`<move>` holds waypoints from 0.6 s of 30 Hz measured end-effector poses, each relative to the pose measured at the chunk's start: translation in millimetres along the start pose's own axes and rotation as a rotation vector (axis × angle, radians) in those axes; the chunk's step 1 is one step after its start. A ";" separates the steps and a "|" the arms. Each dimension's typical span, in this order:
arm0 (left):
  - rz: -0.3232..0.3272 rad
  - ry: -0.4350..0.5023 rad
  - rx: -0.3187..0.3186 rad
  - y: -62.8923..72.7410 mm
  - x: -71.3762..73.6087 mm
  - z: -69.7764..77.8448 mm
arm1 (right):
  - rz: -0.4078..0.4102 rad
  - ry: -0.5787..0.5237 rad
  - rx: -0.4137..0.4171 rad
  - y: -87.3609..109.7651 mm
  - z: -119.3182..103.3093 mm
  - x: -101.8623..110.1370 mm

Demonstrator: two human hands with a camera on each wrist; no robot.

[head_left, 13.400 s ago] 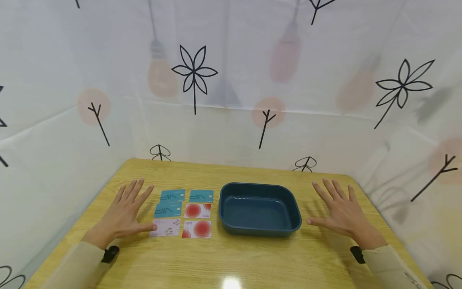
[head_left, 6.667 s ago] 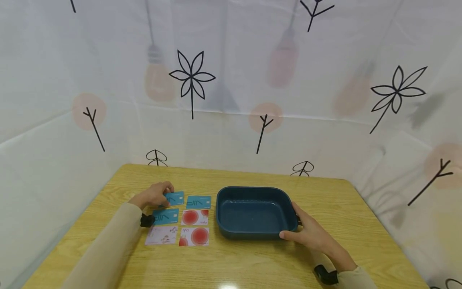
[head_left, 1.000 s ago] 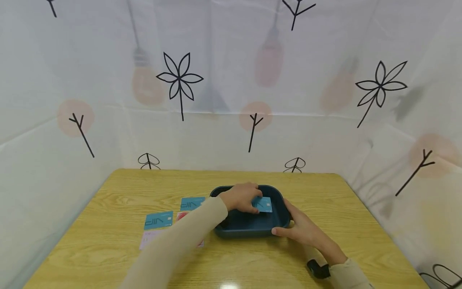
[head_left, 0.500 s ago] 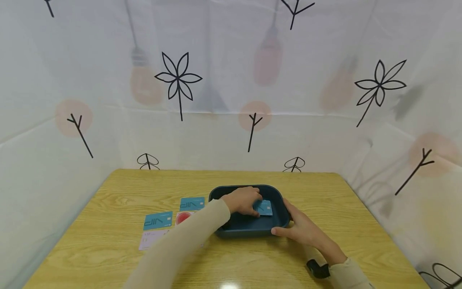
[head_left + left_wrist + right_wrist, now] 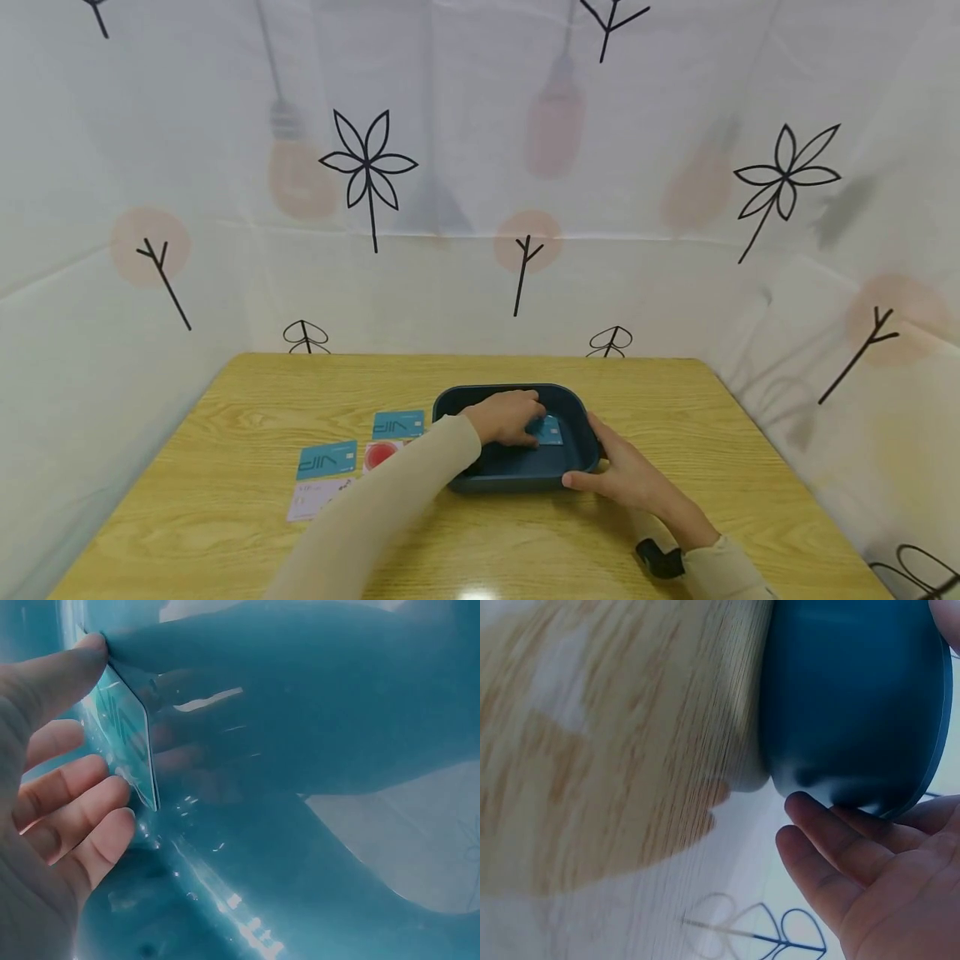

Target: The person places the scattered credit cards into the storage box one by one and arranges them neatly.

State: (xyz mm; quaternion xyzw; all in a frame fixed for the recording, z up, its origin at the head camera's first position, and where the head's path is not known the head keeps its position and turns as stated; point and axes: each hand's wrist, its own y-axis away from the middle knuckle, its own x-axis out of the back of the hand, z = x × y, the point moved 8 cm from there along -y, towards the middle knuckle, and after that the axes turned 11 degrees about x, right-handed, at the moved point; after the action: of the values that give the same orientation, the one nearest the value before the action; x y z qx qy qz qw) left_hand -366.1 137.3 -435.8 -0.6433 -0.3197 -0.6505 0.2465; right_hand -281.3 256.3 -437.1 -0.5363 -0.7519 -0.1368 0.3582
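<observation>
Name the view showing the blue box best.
Head view: most of the blue box, rim and inside, shows. Left wrist: only its inside, close up. Right wrist: part of its outer wall.

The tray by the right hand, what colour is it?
The tray is dark teal-blue; it shows best in the head view.

A wooden table [image 5: 652, 400] carries a dark blue box [image 5: 517, 483]; to its left lie two blue cards [image 5: 327, 460], a pale pink card [image 5: 315, 497] and a red-and-white card [image 5: 381, 455], the last two partly hidden.
</observation>
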 end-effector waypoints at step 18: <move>-0.012 0.065 0.010 11.1 15.6 -10.3 | 0.002 0.011 -0.023 1.7 0.4 -0.1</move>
State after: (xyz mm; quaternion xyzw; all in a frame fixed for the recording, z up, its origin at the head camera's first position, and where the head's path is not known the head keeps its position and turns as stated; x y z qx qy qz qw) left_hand -365.8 123.6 -418.9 -0.6189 -0.3184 -0.6708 0.2561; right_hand -279.9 257.1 -437.8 -0.5403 -0.7478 -0.1483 0.3562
